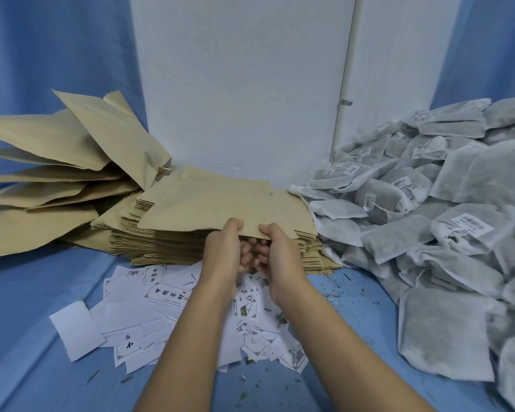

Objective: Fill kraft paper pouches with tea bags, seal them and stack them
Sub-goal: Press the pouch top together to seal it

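Note:
A flat kraft paper pouch (217, 203) is lifted off the top of a stack of empty pouches (161, 245) in the middle. My left hand (223, 248) and my right hand (277, 254) both pinch its near edge, thumbs on top and fingers curled under it. A big heap of grey-white tea bags (428, 221) with small labels and strings fills the right side. Filled kraft pouches (63, 162) lie piled and fanned out at the left.
White printed labels and paper scraps (167, 316) litter the blue cloth (27, 292) in front of the stack, under my forearms. Loose tea crumbs are scattered near the front. A white wall panel (235, 84) stands behind.

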Available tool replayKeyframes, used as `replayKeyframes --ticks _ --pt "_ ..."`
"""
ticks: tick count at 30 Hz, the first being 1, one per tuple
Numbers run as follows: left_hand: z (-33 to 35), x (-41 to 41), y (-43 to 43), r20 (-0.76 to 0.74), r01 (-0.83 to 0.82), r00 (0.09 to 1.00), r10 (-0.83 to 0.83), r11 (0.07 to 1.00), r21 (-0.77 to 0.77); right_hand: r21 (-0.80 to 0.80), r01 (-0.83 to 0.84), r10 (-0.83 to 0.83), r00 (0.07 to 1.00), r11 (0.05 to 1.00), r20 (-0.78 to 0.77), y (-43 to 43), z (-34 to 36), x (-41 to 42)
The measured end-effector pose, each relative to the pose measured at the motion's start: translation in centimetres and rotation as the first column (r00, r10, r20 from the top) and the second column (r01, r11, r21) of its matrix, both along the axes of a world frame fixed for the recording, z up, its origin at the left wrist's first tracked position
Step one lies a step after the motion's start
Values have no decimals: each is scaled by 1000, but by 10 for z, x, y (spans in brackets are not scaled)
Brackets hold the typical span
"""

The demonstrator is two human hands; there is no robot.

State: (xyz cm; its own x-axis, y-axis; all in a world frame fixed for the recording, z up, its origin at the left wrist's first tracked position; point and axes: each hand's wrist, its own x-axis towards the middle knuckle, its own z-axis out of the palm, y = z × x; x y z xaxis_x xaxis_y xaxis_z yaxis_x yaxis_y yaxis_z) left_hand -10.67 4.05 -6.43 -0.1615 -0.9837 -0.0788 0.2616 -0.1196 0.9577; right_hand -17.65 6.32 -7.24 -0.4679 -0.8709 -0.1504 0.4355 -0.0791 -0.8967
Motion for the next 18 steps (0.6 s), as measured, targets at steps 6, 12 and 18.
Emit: replayKeyframes --ticks 6,12,18 --pt "0 -2 3 55 14 998 -13 1000 -23 22 -87 86 996 996 6 0 -3 4" --pt "2 10 -6 -84 -139 987 139 990 4 -12 8 -6 983 1000 186 2 6 -6" --pt "-2 19 -8 36 -212 976 215 975 -62 11 4 -6 976 1000 216 3 5 -5"
